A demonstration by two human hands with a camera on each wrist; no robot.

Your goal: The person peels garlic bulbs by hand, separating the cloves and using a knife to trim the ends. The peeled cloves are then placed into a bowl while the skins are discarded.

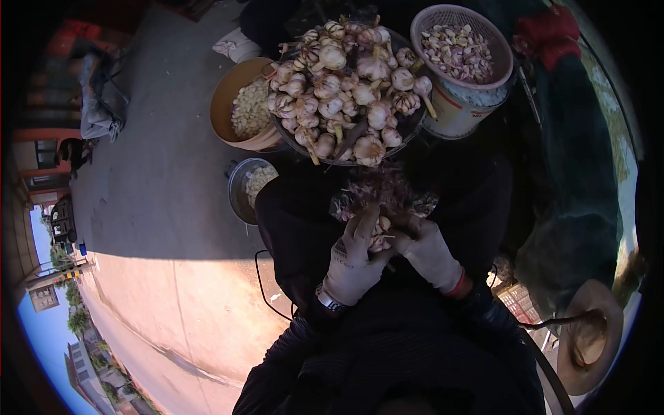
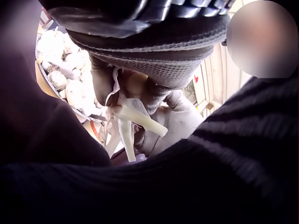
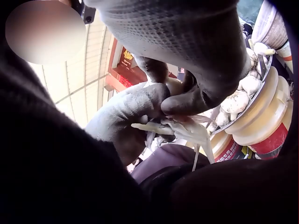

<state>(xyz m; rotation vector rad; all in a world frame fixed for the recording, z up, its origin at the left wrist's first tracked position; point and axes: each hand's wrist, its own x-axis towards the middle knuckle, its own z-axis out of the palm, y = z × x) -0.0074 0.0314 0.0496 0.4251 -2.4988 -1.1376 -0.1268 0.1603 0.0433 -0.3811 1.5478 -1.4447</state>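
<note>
Both hands wear pale gloves and meet over the person's lap, around a partly opened garlic bulb (image 1: 380,242). The left hand (image 1: 355,261) grips the bulb from its left side. On the other side the right hand (image 1: 430,257) pinches it with thumb and fingers. Pale stem pieces (image 2: 140,119) hang below the fingers in the left wrist view. Loose strips of skin and stem (image 3: 194,133) also dangle under the right hand in its wrist view. Much of the bulb is hidden behind the gloves. Purplish papery skins (image 1: 380,188) lie just beyond the fingertips.
A heap of whole garlic bulbs (image 1: 346,90) fills a wide round tray ahead. Loose cloves lie in a pink basket (image 1: 508,66) atop a bucket (image 1: 453,121). Peeled cloves are in a tan bucket (image 1: 221,114) and a metal bowl (image 1: 236,190). A hat (image 1: 588,332) hangs at right.
</note>
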